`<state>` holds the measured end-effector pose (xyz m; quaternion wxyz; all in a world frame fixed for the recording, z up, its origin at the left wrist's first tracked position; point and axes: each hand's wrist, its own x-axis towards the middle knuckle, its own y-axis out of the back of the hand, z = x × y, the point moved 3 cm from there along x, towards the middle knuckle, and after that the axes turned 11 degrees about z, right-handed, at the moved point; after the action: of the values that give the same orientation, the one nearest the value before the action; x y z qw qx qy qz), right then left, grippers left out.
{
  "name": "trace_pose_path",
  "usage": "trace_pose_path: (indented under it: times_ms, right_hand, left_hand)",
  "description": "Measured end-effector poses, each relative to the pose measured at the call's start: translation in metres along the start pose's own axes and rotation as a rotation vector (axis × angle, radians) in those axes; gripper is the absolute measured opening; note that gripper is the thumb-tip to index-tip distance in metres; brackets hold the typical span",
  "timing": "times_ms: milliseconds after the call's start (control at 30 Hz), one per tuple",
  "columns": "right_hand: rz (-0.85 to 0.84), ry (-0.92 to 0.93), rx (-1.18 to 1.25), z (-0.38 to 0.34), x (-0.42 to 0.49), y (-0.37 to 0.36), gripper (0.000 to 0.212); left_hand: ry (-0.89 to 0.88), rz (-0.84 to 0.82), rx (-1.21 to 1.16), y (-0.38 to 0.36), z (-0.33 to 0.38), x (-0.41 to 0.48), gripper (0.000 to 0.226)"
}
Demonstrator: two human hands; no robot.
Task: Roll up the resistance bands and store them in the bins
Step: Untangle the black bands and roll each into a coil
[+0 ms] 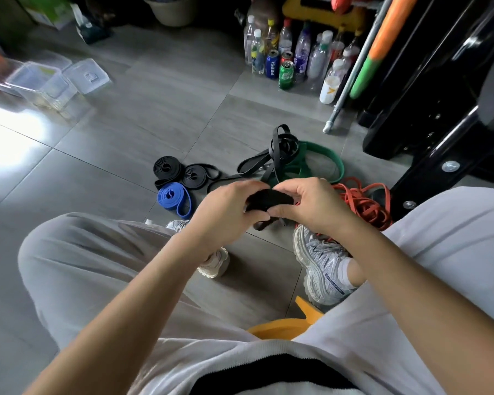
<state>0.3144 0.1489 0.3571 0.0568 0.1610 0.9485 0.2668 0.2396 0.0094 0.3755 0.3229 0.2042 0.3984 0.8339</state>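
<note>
Hands: your left hand [226, 208] and right hand [311, 206] both grip a part-wound black band [268, 198] in the air over your shoes [321, 262] | Floor, left of hands: two black rolls [167, 168], blue roll [173, 196] | Beyond and right: loose black bands [280, 151], green band [324, 155], orange bands [365, 202], tangled | Far-left edge: clear bins [46, 84]

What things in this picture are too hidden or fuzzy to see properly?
Head view:
- black band: the left hand and right hand grip it, hiding how far it is rolled.
- clear bins: blurred, contents unclear.
- orange bands: partly behind the right hand and right leg.
- yellow object: mostly covered by the left leg and right leg; unidentifiable.
</note>
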Motion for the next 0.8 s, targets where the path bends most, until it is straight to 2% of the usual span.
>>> trace_pose_path:
  times_ms: [100, 200, 300, 500, 600, 667, 733, 800]
  right_hand:
    - [0.023, 0.001, -0.039, -0.006, -0.002, 0.0, 0.025]
    - [0.005, -0.037, -0.042, -0.004, 0.002, 0.007, 0.038]
    - [-0.072, -0.06, -0.199, 0.01, 0.015, 0.012, 0.036]
    - [-0.046, -0.139, -0.063, 0.033, 0.04, -0.006, 0.016]
    - [-0.038, -0.174, -0.062, 0.042, 0.051, -0.011, 0.009]
    - [-0.034, -0.167, -0.115, 0.043, 0.059, -0.007, 0.012]
    - [0.03, -0.183, -0.133, 0.036, 0.065, 0.003, 0.015]
    - [0.141, -0.216, -0.044, 0.019, 0.074, 0.018, 0.019]
  left_hand:
    - [-0.018, -0.048, 0.087, 0.01, 0.005, 0.008, 0.035]
    - [0.022, 0.012, 0.029, 0.019, 0.006, 0.013, 0.032]
    - [0.14, 0.118, -0.2, 0.029, 0.007, 0.019, 0.029]
    - [0.275, 0.29, -0.702, 0.057, 0.01, 0.04, 0.027]
    - [0.246, 0.328, -0.684, 0.073, 0.007, 0.048, 0.024]
    - [0.22, 0.344, -0.663, 0.078, 0.005, 0.052, 0.029]
    - [0.23, 0.38, -0.669, 0.084, 0.001, 0.055, 0.03]
    - [0.217, 0.406, -0.612, 0.088, 0.0, 0.057, 0.029]
